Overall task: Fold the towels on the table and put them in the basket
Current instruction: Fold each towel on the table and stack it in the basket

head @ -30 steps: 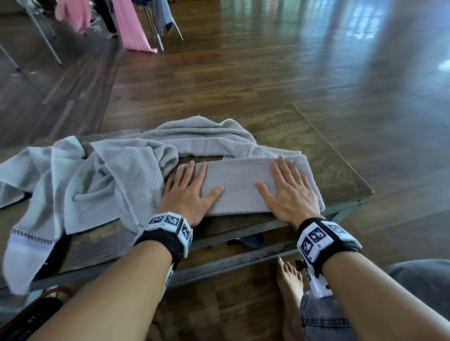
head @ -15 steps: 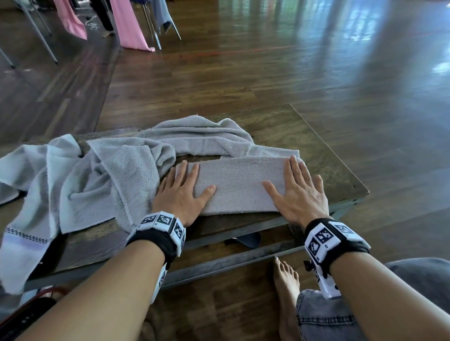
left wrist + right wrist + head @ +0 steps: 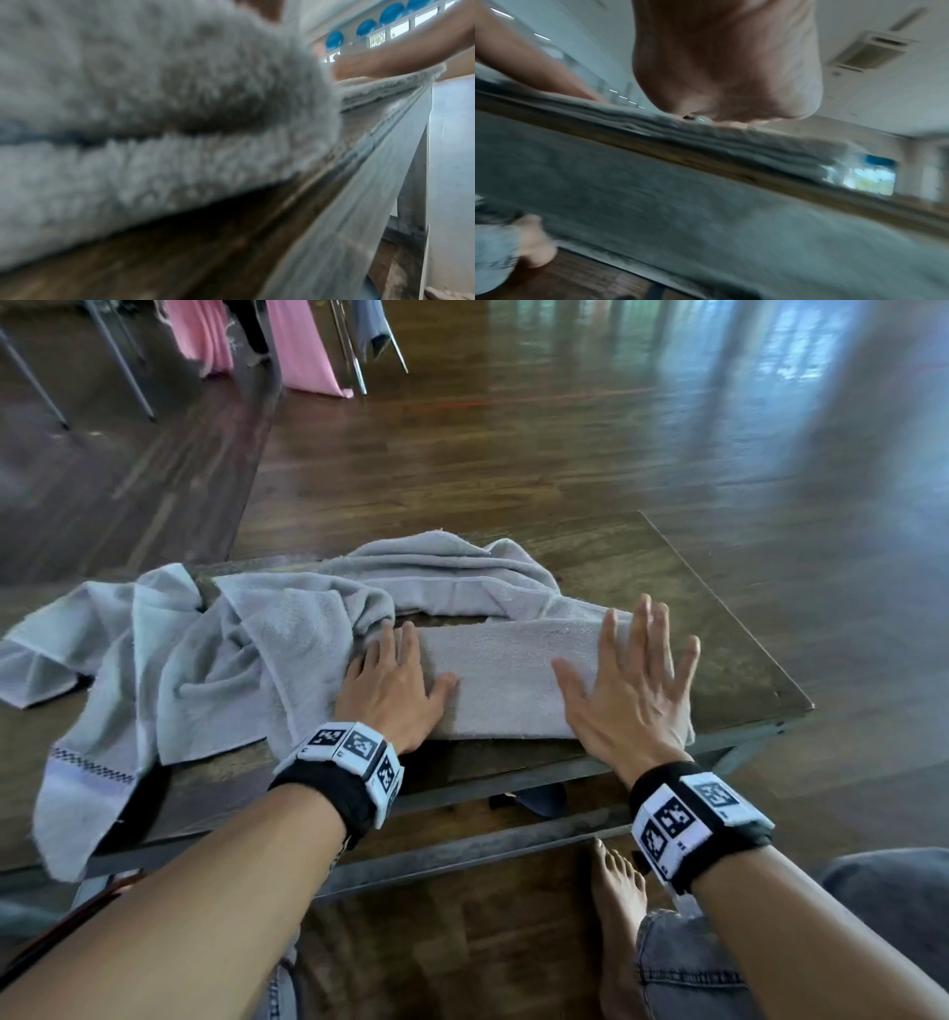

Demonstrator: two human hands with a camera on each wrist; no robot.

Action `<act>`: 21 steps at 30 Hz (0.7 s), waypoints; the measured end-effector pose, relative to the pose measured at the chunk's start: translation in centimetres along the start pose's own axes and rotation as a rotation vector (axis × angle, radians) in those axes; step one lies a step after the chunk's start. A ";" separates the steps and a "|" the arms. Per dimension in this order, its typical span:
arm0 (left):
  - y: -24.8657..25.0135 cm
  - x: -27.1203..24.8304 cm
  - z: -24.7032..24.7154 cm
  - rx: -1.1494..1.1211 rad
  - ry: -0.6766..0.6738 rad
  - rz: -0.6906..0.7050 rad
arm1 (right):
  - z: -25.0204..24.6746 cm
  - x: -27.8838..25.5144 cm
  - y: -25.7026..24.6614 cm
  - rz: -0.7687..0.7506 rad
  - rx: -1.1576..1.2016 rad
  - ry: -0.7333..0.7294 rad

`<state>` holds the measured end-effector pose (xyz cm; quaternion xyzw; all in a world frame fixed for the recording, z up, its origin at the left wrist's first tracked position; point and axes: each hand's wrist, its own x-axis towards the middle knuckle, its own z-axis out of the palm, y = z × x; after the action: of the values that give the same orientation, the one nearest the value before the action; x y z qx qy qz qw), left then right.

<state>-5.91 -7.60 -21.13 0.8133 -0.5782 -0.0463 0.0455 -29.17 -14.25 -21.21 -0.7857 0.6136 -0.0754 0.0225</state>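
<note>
A folded grey towel [image 3: 506, 683] lies near the front edge of the wooden table [image 3: 683, 588]. My left hand [image 3: 390, 680] rests flat on its left end, fingers straight. My right hand [image 3: 629, 690] lies flat over its right end with fingers spread. Unfolded grey towels [image 3: 246, 649] are heaped on the left half of the table, and one end hangs over the front edge. The left wrist view shows blurred towel pile [image 3: 154, 101] close up and the right hand [image 3: 359, 65] on the folded towel. The right wrist view shows my palm [image 3: 729, 60] above the stacked towel layers [image 3: 731, 142].
A dark basket rim [image 3: 61, 922] with a red edge shows at the lower left below the table. My bare foot [image 3: 616, 916] is under the table's front rail. Chair legs and pink cloth [image 3: 303, 346] stand far back on the wooden floor.
My right hand has slid rightward along the folded towel to its right end. My left hand has stayed on the left end.
</note>
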 end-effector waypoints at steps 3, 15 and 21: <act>0.2 -0.3 -0.8 -0.007 0.092 -0.083 | 0.2 -0.2 -3.2 -0.221 0.068 0.023; 0.6 0.8 -2.6 -0.094 -0.117 -0.325 | 2.9 -1.4 -6.5 -0.272 0.108 -0.169; 1.2 1.3 -3.7 -0.043 -0.222 -0.275 | 0.3 0.2 -4.8 -0.292 0.377 -0.262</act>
<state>-6.11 -9.11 -17.34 0.8734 -0.4620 -0.1540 -0.0080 -24.44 -13.24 -20.85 -0.8508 0.4607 -0.0885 0.2365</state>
